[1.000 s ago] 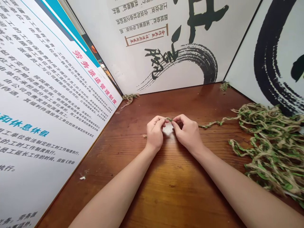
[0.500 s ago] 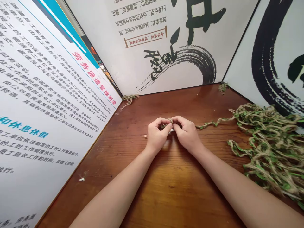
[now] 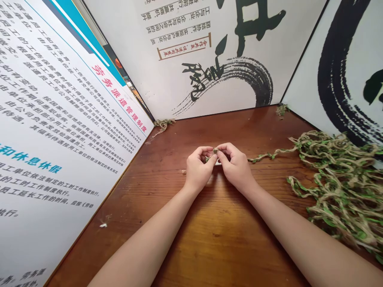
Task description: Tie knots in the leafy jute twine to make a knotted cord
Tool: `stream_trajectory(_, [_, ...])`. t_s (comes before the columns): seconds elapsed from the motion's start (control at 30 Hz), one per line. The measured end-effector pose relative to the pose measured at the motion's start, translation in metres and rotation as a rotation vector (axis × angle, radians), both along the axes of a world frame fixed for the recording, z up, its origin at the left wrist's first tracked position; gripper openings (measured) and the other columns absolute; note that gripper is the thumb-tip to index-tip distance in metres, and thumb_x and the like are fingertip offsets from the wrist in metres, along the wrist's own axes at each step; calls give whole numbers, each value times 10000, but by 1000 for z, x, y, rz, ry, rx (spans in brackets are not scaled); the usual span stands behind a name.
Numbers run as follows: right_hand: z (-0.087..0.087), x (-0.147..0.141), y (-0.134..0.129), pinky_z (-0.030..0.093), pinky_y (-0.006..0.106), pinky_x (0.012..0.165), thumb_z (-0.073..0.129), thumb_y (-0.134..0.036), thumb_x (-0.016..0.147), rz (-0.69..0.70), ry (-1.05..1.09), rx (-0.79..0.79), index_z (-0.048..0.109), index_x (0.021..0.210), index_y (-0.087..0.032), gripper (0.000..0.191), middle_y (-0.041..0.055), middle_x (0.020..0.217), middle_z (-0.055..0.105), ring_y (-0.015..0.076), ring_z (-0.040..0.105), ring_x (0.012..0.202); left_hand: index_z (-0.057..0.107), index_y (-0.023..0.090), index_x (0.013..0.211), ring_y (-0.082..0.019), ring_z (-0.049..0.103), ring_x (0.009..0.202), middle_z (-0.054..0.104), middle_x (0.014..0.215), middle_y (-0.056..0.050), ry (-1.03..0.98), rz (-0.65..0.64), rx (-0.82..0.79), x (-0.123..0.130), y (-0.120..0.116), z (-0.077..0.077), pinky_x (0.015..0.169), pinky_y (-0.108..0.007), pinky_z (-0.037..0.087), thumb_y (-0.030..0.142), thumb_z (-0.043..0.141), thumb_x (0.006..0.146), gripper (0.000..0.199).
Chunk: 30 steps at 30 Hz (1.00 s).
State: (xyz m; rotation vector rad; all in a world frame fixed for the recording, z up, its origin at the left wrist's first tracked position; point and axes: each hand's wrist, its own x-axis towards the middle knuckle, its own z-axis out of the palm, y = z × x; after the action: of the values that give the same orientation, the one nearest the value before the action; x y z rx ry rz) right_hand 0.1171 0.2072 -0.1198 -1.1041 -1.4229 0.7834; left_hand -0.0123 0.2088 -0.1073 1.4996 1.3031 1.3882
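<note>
My left hand (image 3: 201, 167) and my right hand (image 3: 236, 165) meet over the middle of the wooden table, thumbs and forefingers pinched together. Between their fingertips is a bit of twine with green leaves (image 3: 215, 151). From behind my right hand, a leafy stretch of the twine (image 3: 271, 154) runs right to a large tangled pile of leafy twine (image 3: 338, 187). A frayed end (image 3: 183, 172) pokes out left of my left hand. Something small and white (image 3: 218, 162) shows between the hands; I cannot make out what it is. My fingers hide most of the held part.
White boards with printed characters enclose the brown table (image 3: 143, 191): a left board (image 3: 60, 119), a back board (image 3: 185, 24) and a right board (image 3: 302, 91). Short twine scraps lie in the back left corner (image 3: 163, 124) and back right corner (image 3: 281, 109). A white scrap (image 3: 103, 225) lies left.
The fingers of my right hand have shifted slightly up and left on the twine. My left hand has barely moved, and the pile lies as before.
</note>
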Motion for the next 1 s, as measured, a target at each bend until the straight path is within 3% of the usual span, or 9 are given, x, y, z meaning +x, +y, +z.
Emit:
stream_trajectory(0.2, [1,1,-1,522,344,766,524,-281,930,5,-11,10,625,960,-217,124,52,889,750,210,707,828,801,193,846,-148,604,693,719,809,-43,119,1,60,-1,0,1,685,-300,490,226,714,787,110])
stream_trajectory(0.33, [2,0,-4,523,379,806,554,-230,881,-81,-92,45,644,1006,-221,155,65,919,771,236,723,872,763,177,802,-151,603,694,728,819,-52,39,44,23,-2,1,0,682,-301,485,253,736,775,85])
stream_trajectory(0.43, [2,1,-4,511,422,838,600,-220,850,-154,-210,66,679,938,-222,118,72,924,782,261,718,877,744,171,794,-152,606,690,726,796,-47,-43,67,-7,-3,2,-1,687,-302,484,275,756,752,113])
stream_trajectory(0.63, [-1,2,-1,502,374,781,564,-215,900,-80,-232,109,701,873,-224,140,64,881,771,237,689,836,781,172,811,-170,656,730,768,828,-58,-171,-1,-78,-4,3,-1,721,-312,521,254,797,695,143])
stream_trajectory(0.8, [1,1,-2,521,368,793,566,-222,904,-56,-161,76,692,905,-217,126,65,903,775,236,709,849,772,166,787,-150,641,694,762,810,-51,-157,10,-88,-4,4,-2,698,-294,513,242,797,698,120])
stream_trajectory(1.0, [1,1,-4,518,414,819,506,-160,904,-230,-245,41,704,952,-216,211,78,904,790,269,741,854,752,161,833,-141,630,648,750,819,-57,-144,103,-51,-3,6,-4,574,-264,500,273,763,747,142])
